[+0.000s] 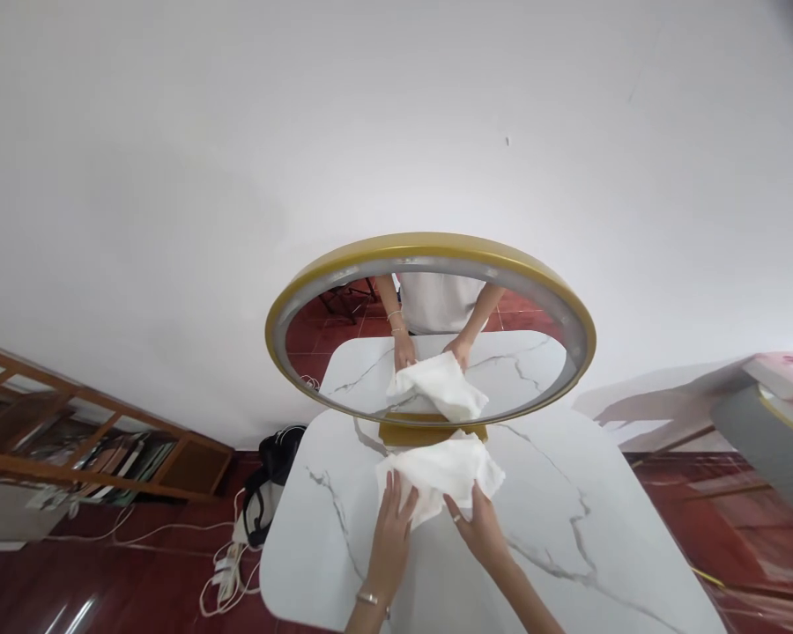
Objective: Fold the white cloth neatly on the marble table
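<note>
A crumpled white cloth (446, 467) lies loosely folded on the white marble-patterned tabletop (548, 519), in front of the mirror's base. My left hand (393, 524), with a bracelet at the wrist, rests on the cloth's left part, fingers stretched out over it. At the lower right edge, my right hand (481, 533) has the cloth between thumb and fingers; a ring shows on one finger. Just beyond stands a large round mirror (429, 304) with a gold rim, tilted back. Its gold base (403, 435) is partly hidden by the cloth. Both hands and the cloth are reflected in the glass.
A pale wall (396, 114) rises behind the table. On the left are a black bag (281, 453), a power strip (228, 563) with white cables on the red floor, and a wooden shelf (165, 458) with books. A grey unit (763, 440) stands at the right.
</note>
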### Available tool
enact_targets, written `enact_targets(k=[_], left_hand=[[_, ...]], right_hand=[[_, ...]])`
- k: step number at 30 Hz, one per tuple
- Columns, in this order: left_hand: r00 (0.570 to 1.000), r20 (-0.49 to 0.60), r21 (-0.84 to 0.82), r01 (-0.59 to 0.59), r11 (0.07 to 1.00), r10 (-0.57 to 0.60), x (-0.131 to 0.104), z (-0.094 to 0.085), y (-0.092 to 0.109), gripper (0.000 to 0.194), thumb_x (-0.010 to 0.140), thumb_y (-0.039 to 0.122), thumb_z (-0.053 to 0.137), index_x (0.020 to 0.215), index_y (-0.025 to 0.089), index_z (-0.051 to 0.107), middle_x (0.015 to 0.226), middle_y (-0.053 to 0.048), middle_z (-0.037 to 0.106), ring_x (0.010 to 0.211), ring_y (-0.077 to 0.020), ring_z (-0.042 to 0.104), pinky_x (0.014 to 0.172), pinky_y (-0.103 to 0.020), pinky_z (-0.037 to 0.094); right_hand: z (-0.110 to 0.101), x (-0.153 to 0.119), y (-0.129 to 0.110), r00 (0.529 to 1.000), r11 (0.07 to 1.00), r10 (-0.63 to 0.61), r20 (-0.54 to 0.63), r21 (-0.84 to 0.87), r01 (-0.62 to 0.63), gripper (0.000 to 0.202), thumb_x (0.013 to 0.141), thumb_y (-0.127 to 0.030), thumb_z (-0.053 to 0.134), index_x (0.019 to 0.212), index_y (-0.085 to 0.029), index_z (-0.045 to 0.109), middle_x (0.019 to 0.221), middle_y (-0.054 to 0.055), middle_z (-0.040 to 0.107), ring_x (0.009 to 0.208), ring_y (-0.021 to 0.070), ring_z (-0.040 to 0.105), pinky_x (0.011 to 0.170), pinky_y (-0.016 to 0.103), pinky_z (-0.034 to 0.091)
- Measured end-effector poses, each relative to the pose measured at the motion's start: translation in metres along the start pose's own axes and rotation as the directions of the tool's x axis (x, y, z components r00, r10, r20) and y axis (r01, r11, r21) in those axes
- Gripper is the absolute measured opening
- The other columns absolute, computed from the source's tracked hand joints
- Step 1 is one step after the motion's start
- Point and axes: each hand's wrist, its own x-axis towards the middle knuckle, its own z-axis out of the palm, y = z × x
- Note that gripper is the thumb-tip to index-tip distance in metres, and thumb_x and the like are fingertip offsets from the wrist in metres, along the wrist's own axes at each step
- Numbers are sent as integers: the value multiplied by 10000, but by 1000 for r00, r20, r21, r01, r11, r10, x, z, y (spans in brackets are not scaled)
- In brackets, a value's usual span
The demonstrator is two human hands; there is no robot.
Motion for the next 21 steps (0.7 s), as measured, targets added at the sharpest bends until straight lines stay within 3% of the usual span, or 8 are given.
enact_targets(k=[3, 5, 8, 11, 14, 17, 19, 21], left_hand=[[999, 45, -12, -19, 1000, 19, -25, 8, 9, 588, 921, 62, 322, 1442, 334, 340, 1566, 19, 150, 1441, -244, 115, 1138, -448, 333], [997, 62, -12, -47, 999, 48, -39, 20, 8, 613, 889, 35, 337, 1416, 342, 393, 1537, 19, 255, 1423, -250, 215, 1117, -445, 373], [990, 43, -20, -134, 991, 135, -53, 41, -1, 621, 840, 31, 366, 1367, 338, 481, 1480, 2, 395, 1373, -275, 357, 1068, -473, 432], [987, -66, -67, -151, 986, 146, -62, 50, -2, 563, 818, 77, 423, 1307, 319, 561, 1393, -26, 530, 1321, -287, 451, 1044, -504, 454], [965, -261, -178, -51, 983, 3, -62, 33, 16, 451, 848, 152, 473, 1272, 269, 572, 1333, -73, 584, 1301, -259, 480, 1043, -469, 467], [905, -415, -316, -41, 948, -99, -47, -2, 44, 393, 854, 258, 539, 1243, 204, 515, 1469, -130, 419, 1366, -265, 386, 1050, -467, 449], [901, -409, -390, -30, 920, -144, -33, -26, 61, 363, 863, 325, 547, 1199, 195, 501, 1479, -146, 387, 1360, -272, 386, 1040, -473, 444], [932, -306, -464, 33, 885, -195, -20, -45, 72, 323, 881, 382, 528, 1151, 204, 510, 1322, -141, 537, 1232, -255, 516, 992, -449, 470]], right_hand=[[-26, -20, 6, 972, 972, 219, -87, 106, -210, 599, 864, -297, 497, 1408, -177, 279, 1228, 169, 589, 971, 239, 664, 716, 352, 577], [-37, -28, 12, 948, 936, 314, -57, 185, -299, 685, 800, -207, 466, 1446, -211, 236, 1236, 133, 596, 998, 226, 661, 729, 333, 574], [-45, -31, 19, 958, 934, 282, 60, 210, -288, 676, 685, -114, 421, 1352, -222, 450, 1186, 92, 634, 1031, 210, 646, 684, 259, 565], [-57, -24, 11, 985, 976, 154, 81, 140, -165, 551, 667, -88, 421, 1153, -244, 628, 1130, 74, 641, 1050, 210, 626, 691, 254, 565], [-76, -17, -19, 999, 999, 33, -18, 39, -33, 347, 787, -128, 458, 1039, -262, 656, 1086, 78, 613, 1016, 215, 612, 780, 336, 564], [-94, -17, -54, 999, 999, -28, -46, 25, 29, 176, 904, -229, 463, 943, -246, 634, 1194, 95, 574, 1140, 238, 551, 874, 385, 533], [-99, -21, -71, 999, 998, -45, -4, 42, 45, 212, 937, -251, 418, 1003, -248, 620, 1182, 96, 603, 1129, 232, 572, 869, 367, 538], [-98, -26, -81, 998, 998, -22, 64, 61, 18, 278, 953, -268, 363, 1088, -253, 606, 1108, 97, 651, 1021, 218, 633, 807, 331, 557]])
